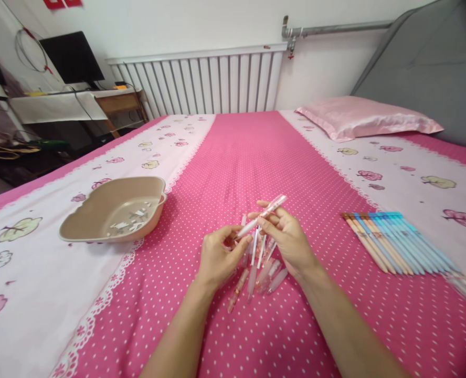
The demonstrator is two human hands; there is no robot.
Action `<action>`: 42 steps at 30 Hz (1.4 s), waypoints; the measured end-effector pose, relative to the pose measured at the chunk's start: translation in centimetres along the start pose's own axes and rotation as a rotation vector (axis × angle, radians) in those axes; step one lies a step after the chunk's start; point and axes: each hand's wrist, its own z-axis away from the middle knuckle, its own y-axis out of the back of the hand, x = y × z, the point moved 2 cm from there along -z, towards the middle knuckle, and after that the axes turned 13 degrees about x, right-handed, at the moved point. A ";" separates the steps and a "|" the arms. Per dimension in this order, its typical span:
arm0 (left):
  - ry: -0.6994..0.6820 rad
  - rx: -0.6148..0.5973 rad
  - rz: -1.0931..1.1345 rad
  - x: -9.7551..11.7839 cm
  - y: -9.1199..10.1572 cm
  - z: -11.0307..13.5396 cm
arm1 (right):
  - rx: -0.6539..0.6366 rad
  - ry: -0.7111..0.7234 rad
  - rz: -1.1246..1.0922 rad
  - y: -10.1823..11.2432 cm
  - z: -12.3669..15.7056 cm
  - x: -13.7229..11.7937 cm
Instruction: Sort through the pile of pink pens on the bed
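Observation:
Over a pink dotted bedspread (241, 152), both my hands hold one pale pink pen (261, 216). My left hand (218, 256) pinches its lower end. My right hand (288, 239) grips the upper part, with the pen's tip pointing up and right. Under my hands lies a small pile of several clear and pink pens (256, 270) on the bed.
A beige scalloped tray (99, 207) with small white pieces inside sits to the left. A row of several orange and blue pens (394, 239) lies at the right. A pink pillow (367, 122) is at the far right, and a white radiator (201, 81) stands behind the bed.

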 end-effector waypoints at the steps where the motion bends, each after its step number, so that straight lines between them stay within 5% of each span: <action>1: 0.004 -0.003 -0.007 0.0 0.0 0.0 | 0.022 0.013 -0.004 0.1 -0.1 -0.1; 11: -0.011 0.008 0.014 -0.1 0.0 0.0 | 0.057 0.056 -0.003 0.3 -0.3 -0.1; 32: -0.077 -0.112 0.043 1.0 0.1 0.3 | -0.219 -0.016 0.007 -1.4 1.0 0.2; 42: -0.295 0.245 -0.332 0.3 3.0 -1.3 | 0.202 0.145 0.024 0.4 0.3 -0.5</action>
